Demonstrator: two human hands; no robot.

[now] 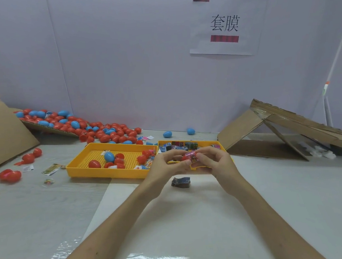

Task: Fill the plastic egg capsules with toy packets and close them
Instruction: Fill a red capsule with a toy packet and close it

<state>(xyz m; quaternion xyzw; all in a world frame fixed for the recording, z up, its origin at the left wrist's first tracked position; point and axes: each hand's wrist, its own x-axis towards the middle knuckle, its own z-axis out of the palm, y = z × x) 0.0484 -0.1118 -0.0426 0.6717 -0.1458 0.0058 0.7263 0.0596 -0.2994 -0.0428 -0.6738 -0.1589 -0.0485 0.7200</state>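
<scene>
My left hand (pixel 165 163) and my right hand (pixel 213 160) meet above the near edge of the right yellow tray (pixel 206 142). Between their fingertips is a red egg capsule (pixel 185 157) with a small coloured toy packet (pixel 192 155) at its opening. My left hand grips the capsule and my right hand pinches the packet against it. A dark crumpled packet (pixel 181 182) lies on the white sheet just below my hands. The right tray holds several toy packets. The left yellow tray (pixel 99 171) holds red and blue capsules and halves.
A large pile of red and blue capsules (pixel 79 124) spreads at the back left beside cardboard (pixel 0 132). Two blue eggs (pixel 167 134) lie behind the trays. Folded cardboard (pixel 268 130) stands at the right. Loose red capsules (pixel 9 175) and paper slips lie at the left.
</scene>
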